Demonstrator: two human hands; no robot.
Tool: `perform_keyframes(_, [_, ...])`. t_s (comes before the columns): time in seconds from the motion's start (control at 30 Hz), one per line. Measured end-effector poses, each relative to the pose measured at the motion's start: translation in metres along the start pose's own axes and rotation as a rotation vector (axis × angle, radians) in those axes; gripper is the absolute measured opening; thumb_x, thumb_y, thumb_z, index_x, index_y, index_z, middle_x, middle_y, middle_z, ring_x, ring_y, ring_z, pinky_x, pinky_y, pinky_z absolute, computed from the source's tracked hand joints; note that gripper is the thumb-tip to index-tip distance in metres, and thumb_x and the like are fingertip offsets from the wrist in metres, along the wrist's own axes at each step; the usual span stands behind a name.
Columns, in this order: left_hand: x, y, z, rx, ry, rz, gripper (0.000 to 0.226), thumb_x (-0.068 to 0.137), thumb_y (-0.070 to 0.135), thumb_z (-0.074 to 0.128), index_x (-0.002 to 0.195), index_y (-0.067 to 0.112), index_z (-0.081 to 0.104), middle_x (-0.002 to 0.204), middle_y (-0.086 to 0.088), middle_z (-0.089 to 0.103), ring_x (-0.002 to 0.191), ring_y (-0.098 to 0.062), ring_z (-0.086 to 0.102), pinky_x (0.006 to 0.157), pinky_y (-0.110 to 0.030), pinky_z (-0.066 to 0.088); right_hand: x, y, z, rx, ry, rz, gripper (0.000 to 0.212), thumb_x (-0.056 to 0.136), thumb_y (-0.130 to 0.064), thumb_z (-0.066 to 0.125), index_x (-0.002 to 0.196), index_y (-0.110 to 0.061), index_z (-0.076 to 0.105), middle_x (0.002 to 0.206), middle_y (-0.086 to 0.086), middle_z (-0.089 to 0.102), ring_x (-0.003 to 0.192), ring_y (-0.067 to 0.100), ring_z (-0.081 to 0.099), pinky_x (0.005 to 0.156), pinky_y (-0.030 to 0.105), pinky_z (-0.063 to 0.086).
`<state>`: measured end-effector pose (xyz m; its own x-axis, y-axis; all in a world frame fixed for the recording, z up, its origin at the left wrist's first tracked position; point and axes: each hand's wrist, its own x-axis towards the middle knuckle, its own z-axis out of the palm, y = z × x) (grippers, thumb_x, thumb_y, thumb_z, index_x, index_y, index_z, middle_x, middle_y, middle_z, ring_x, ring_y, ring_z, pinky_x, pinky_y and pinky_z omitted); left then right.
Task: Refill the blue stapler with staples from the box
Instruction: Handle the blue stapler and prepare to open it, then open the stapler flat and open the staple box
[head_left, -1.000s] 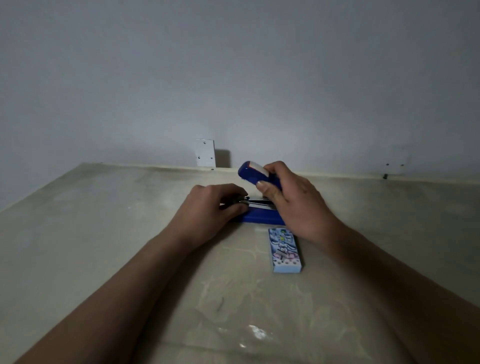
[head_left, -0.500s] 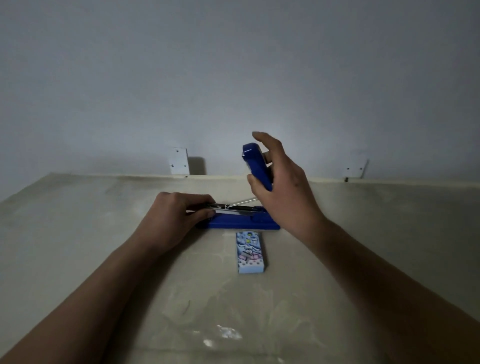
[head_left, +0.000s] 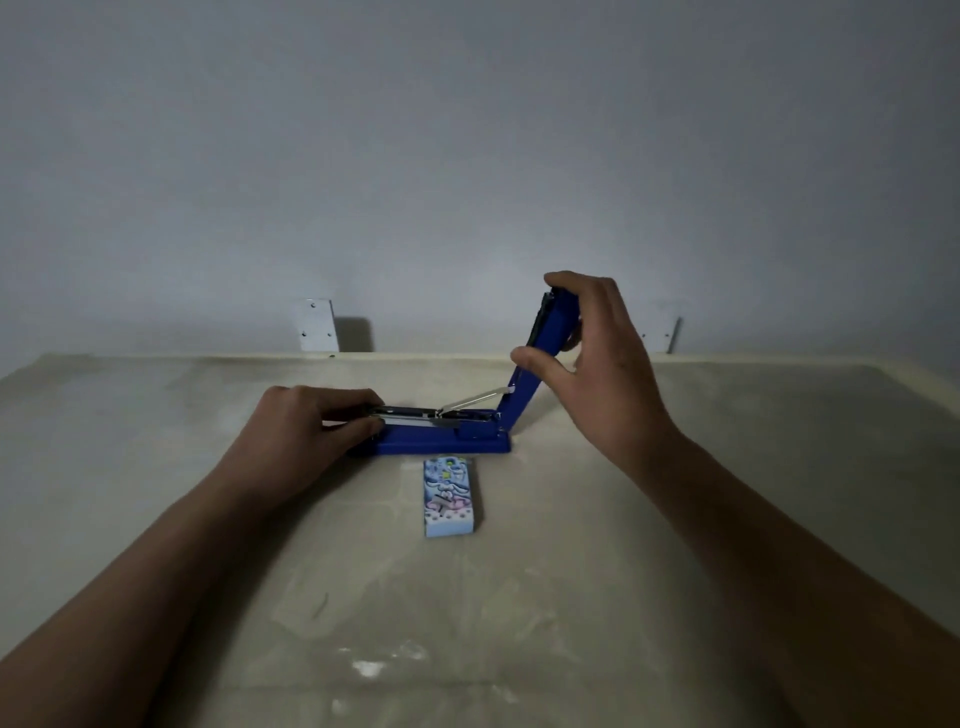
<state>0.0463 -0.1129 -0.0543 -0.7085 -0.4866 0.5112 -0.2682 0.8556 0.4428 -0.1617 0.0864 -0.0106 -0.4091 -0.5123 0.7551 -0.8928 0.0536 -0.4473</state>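
Pale, scuffed worktop (head_left: 156, 441) under dim light, against a plain grey wall (head_left: 467, 156).

Toward the left, the left hand (head_left: 306, 431), forearm reaching in from the near left corner. Fingers (head_left: 358, 402) curled over the left end of the blue stapler (head_left: 441, 446), thumb against its near side, holding that end down. Above and behind, on the wall just over the far edge, a small white bracket (head_left: 316, 325) with screw heads.

Stapler set close to the far edge, about midway between the left and right edges, its base flat on the worktop and lengthways along that edge. Opened wide: metal staple channel (head_left: 410, 413) lying level on the base and exposed from above, thin metal rod (head_left: 472, 401) slanting up from the channel to the raised cover (head_left: 540, 353). Whether any staples lie in the channel, cannot tell.

Just on the near side of the base, the box (head_left: 448, 496): small, light blue, with a cartoon print, lying flat, printed face up, long side pointing to the near edge. Touching the base or just apart from it, cannot tell.

At the base's right end, the hinge, and the blue cover rising steeply from it, leaning a little to the right.

Right hand (head_left: 608, 374) on that cover: fingers (head_left: 571, 283) hooked over its top end, thumb pressed against its left face lower down. Beyond it on the wall, a second bracket (head_left: 660, 332), partly hidden by the hand.
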Motion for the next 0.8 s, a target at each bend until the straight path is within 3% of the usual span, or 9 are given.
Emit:
perform_keyframes(0.07, [0.000,0.001,0.000,-0.018,0.021,-0.010,0.017,0.079,0.024,0.079,0.096,0.027,0.079,0.084,0.012,0.077,0.070,0.035,0.049,0.067,0.008,0.034,-0.004,0.008,-0.008,0.020,0.025,0.031,0.064,0.072,-0.034,0.081,0.124,-0.022,0.045,0.112,-0.011,0.045,0.079,-0.003,0.049,0.072,-0.001,0.036])
perform_keyframes(0.17, [-0.001,0.004,-0.001,-0.006,0.004,-0.015,0.017,0.081,0.030,0.076,0.091,0.042,0.072,0.072,0.042,0.065,0.071,0.033,0.051,0.064,0.007,0.034,-0.012,0.021,-0.016,-0.019,0.047,0.078,0.067,0.068,-0.040,0.083,0.119,-0.016,0.046,0.106,-0.007,0.049,0.085,-0.003,0.045,0.071,0.001,0.037])
perform_keyframes(0.23, [-0.002,0.008,-0.003,0.010,-0.007,-0.018,0.016,0.083,0.033,0.074,0.093,0.045,0.068,0.065,0.051,0.056,0.072,0.030,0.054,0.063,0.005,0.034,-0.017,0.029,-0.020,-0.059,0.038,0.110,0.066,0.066,-0.044,0.082,0.114,-0.017,0.047,0.101,-0.006,0.052,0.084,0.001,0.046,0.068,0.006,0.039])
perform_keyframes(0.3, [-0.001,0.011,-0.005,0.014,-0.001,-0.027,0.015,0.083,0.033,0.075,0.093,0.043,0.070,0.063,0.053,0.053,0.072,0.029,0.054,0.062,0.004,0.034,-0.022,0.038,-0.024,-0.094,0.018,0.125,0.060,0.065,-0.048,0.081,0.106,-0.018,0.048,0.094,-0.005,0.054,0.079,0.006,0.049,0.066,0.012,0.040])
perform_keyframes(0.43, [-0.002,0.020,-0.008,0.029,-0.025,-0.009,0.037,0.084,0.032,0.074,0.096,0.059,0.053,0.062,0.058,0.047,0.073,0.031,0.052,0.064,0.004,0.033,-0.031,0.051,-0.031,-0.119,-0.076,0.132,0.042,0.067,-0.043,0.082,0.089,-0.016,0.057,0.081,-0.002,0.057,0.070,0.014,0.053,0.062,0.023,0.041])
perform_keyframes(0.57, [-0.003,0.017,-0.007,0.021,-0.026,-0.012,0.030,0.084,0.031,0.075,0.079,0.058,0.062,0.062,0.057,0.049,0.073,0.032,0.052,0.062,0.006,0.032,-0.037,0.059,-0.033,-0.137,-0.235,0.192,0.033,0.068,-0.044,0.080,0.080,-0.019,0.063,0.074,-0.005,0.059,0.072,0.012,0.053,0.062,0.023,0.038])
perform_keyframes(0.63, [-0.003,0.016,-0.007,0.029,-0.018,-0.005,0.030,0.084,0.032,0.074,0.074,0.058,0.063,0.065,0.054,0.053,0.075,0.027,0.056,0.063,0.004,0.033,-0.039,0.062,-0.032,-0.152,-0.305,0.213,0.032,0.068,-0.046,0.079,0.078,-0.019,0.064,0.074,-0.005,0.061,0.075,0.013,0.051,0.062,0.021,0.036])
perform_keyframes(0.8, [-0.003,0.014,-0.004,0.009,0.000,0.017,0.028,0.083,0.033,0.074,0.092,0.054,0.058,0.092,0.042,0.061,0.089,0.006,0.062,0.068,-0.001,0.036,-0.040,0.063,-0.032,-0.161,-0.340,0.224,0.031,0.069,-0.045,0.078,0.076,-0.019,0.064,0.075,-0.001,0.062,0.077,0.017,0.051,0.063,0.027,0.035])
